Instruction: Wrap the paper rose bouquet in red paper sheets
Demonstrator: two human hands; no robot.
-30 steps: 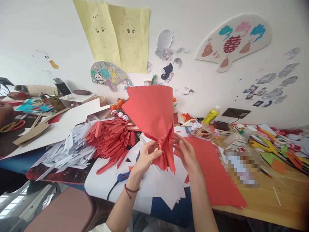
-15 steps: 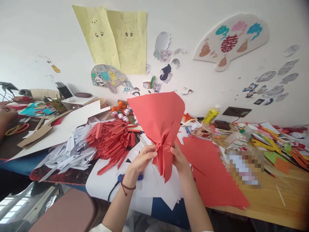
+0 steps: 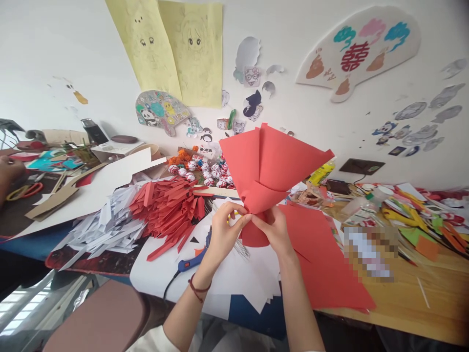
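Note:
A red paper wrap (image 3: pixel 273 166), wide and folded at the top and gathered at a narrow waist, stands upright between my hands. My left hand (image 3: pixel 229 227) pinches the left side of the waist with thumb and fingertips. From the right, my right hand (image 3: pixel 273 230) grips the same waist, its thumb close to my left thumb. Below the hands the paper flares out again. Under my left hand lies a blue glue gun (image 3: pixel 190 263) on white paper sheets (image 3: pixel 220 283), with thin wires beside it.
Red strips (image 3: pixel 168 210) and white strips (image 3: pixel 110 225) are heaped at the left. Large red sheets (image 3: pixel 322 264) lie at the right. Red-and-white paper flowers (image 3: pixel 216 173) are behind. Another person's hand (image 3: pixel 10 176) shows at the far left, near scissors (image 3: pixel 25 190).
The red wrap has been turned, so its overlapping folds face me and its top leans right. Both hands have moved closer together at the waist. More flowers and the glue gun now show.

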